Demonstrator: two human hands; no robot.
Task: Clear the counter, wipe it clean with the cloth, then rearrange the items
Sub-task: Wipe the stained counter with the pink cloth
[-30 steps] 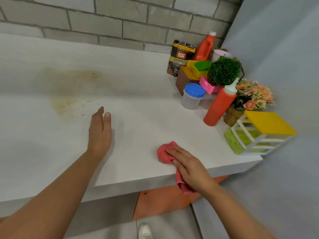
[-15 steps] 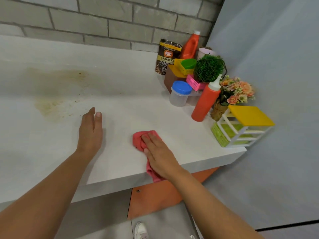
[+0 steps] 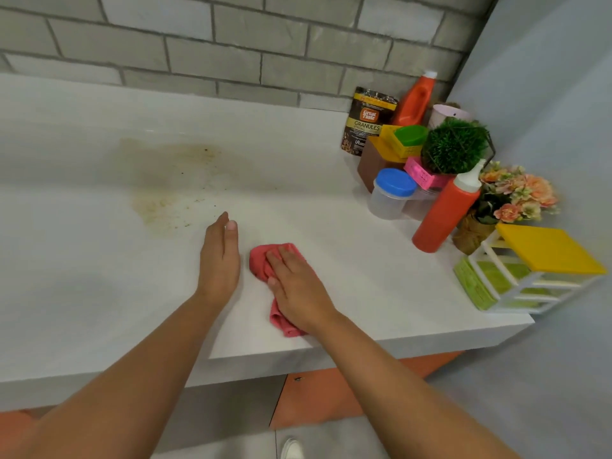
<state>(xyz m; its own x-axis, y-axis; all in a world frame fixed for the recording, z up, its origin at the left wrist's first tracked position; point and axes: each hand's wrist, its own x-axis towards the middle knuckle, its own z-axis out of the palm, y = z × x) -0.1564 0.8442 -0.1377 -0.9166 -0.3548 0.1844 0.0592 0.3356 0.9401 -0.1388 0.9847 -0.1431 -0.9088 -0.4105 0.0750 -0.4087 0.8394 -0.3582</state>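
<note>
A crumpled pink cloth lies on the white counter near its front edge. My right hand presses flat on the cloth with straight fingers, hiding most of it. Just left of it, my left hand rests flat on the bare counter, fingers together. A brownish stain with dark specks spreads over the counter beyond my left hand, up toward the back.
Items crowd the right back corner: a coffee granules pouch, two red bottles, a blue-lidded jar, a green plant, flowers, coloured boxes, and a small drawer unit with a yellow top. A grey brick wall stands behind.
My right hand has slid the cloth leftward along the counter, ending close beside my left hand. The left hand has stayed flat on the counter.
</note>
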